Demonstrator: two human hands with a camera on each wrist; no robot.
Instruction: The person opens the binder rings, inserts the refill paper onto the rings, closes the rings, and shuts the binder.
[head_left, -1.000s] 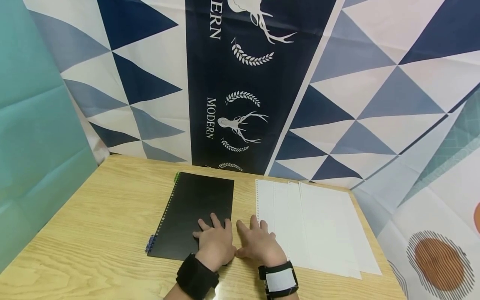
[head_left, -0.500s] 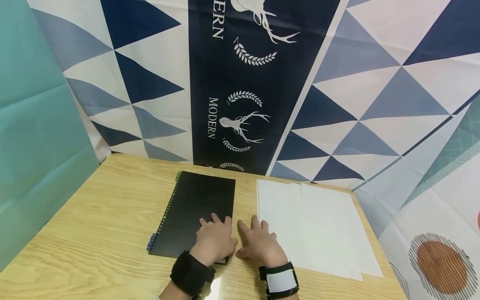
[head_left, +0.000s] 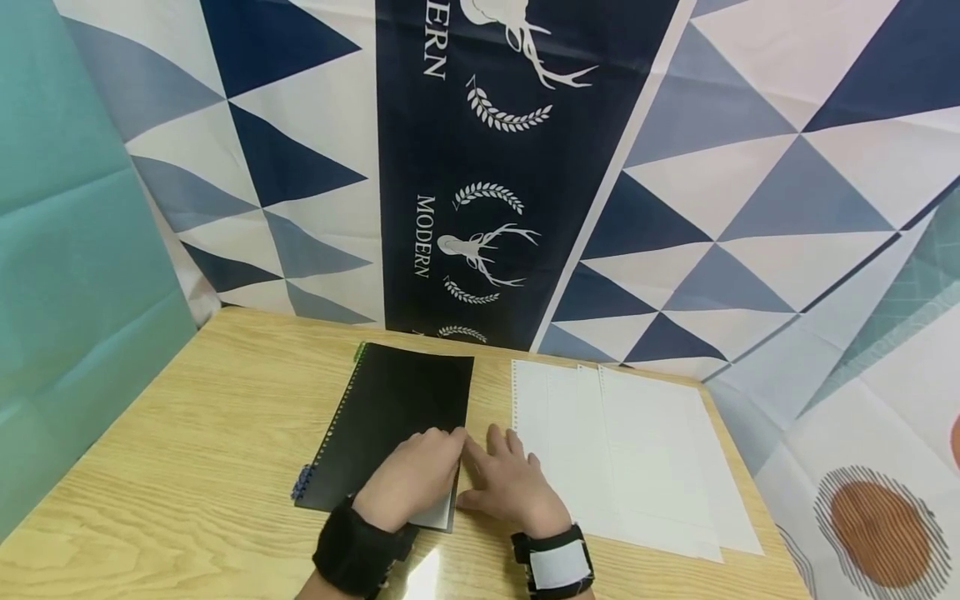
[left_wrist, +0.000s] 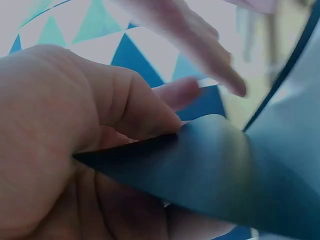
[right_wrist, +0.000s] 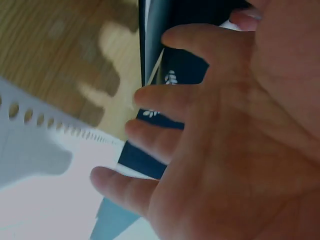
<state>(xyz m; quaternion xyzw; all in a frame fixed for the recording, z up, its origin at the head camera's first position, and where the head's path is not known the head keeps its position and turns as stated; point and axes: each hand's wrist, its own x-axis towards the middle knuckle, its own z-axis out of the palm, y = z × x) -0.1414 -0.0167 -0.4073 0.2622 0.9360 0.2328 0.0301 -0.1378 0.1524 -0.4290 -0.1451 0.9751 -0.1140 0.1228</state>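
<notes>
A black-covered loose-leaf notebook (head_left: 401, 392) lies on the table, holes down its left edge, with a green binding piece (head_left: 360, 352) at the top and a blue one (head_left: 302, 482) at the bottom. My left hand (head_left: 416, 475) pinches its front cover near the lower right. Between thumb and fingers the cover (left_wrist: 215, 170) bends upward in the left wrist view, and a white sheet (head_left: 437, 512) shows beneath. Beside the notebook's right edge is my right hand (head_left: 513, 483), fingers spread and extended; the right wrist view shows its palm (right_wrist: 225, 135) holding nothing.
Several overlapping white hole-punched sheets (head_left: 652, 458) lie to the right of the notebook. The wooden table (head_left: 172, 467) meets a patterned cloth backdrop (head_left: 480, 167) at its far edge. A teal cloth (head_left: 82, 250) hangs on the left.
My left hand has gone from lying spread on the cover to pinching and lifting its lower right part, baring the white sheet. The right hand has shifted slightly left, toward the notebook.
</notes>
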